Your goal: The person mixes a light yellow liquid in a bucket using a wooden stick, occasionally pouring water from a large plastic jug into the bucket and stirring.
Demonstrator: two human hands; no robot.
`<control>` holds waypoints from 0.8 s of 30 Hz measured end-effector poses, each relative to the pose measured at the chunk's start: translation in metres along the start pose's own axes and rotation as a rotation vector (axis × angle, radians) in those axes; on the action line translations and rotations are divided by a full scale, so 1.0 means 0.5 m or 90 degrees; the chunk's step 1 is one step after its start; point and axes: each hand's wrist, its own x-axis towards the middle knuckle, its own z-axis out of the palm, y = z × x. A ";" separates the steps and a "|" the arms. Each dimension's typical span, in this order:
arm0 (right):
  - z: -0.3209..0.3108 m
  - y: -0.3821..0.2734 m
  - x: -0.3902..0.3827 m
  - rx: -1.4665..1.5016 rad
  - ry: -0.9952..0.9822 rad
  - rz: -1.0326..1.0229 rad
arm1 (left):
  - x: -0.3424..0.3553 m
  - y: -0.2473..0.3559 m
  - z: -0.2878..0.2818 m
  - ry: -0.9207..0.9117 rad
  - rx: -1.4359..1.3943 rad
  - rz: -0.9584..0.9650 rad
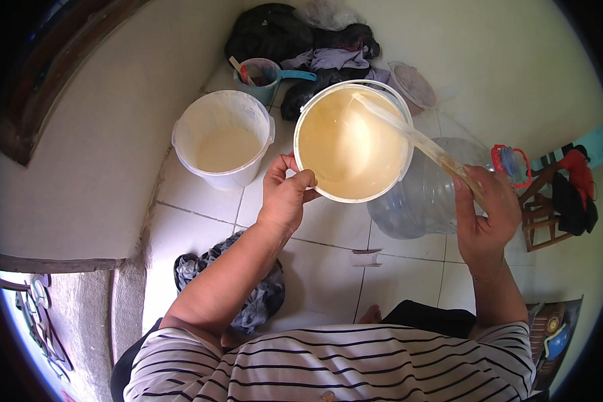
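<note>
My left hand (288, 187) pinches the near left rim of a white bucket (304, 144), thumb over the edge. The bucket is held up and tilted, so its cream-coated inside shows. A wire handle lies along its far rim. My right hand (487, 214) is closed round the lower end of a wooden stirring stick (425, 142). Pale coating covers the stick's far end, which reaches over the bucket's right rim into the opening. Further left, a second white bucket (193, 130) stands on the floor with pale cream material in the bottom.
A large clear water jug (405, 211) lies at the right. Beyond stand a teal dipper (266, 92) holding tools and a small tub (414, 87), beside black bags (268, 33). Crumpled patterned cloth (264, 295) lies near my left arm. A wooden stool (543, 218) stands far right.
</note>
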 end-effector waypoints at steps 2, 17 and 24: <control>-0.016 -0.007 -0.001 -0.023 -0.006 0.001 | 0.001 0.001 0.001 0.007 0.004 -0.027; 0.104 0.006 -0.021 -0.061 -0.135 -0.007 | -0.020 -0.011 0.034 0.008 0.072 -0.003; 0.207 -0.026 -0.042 0.044 -0.288 0.011 | 0.005 -0.078 -0.020 0.034 0.142 0.131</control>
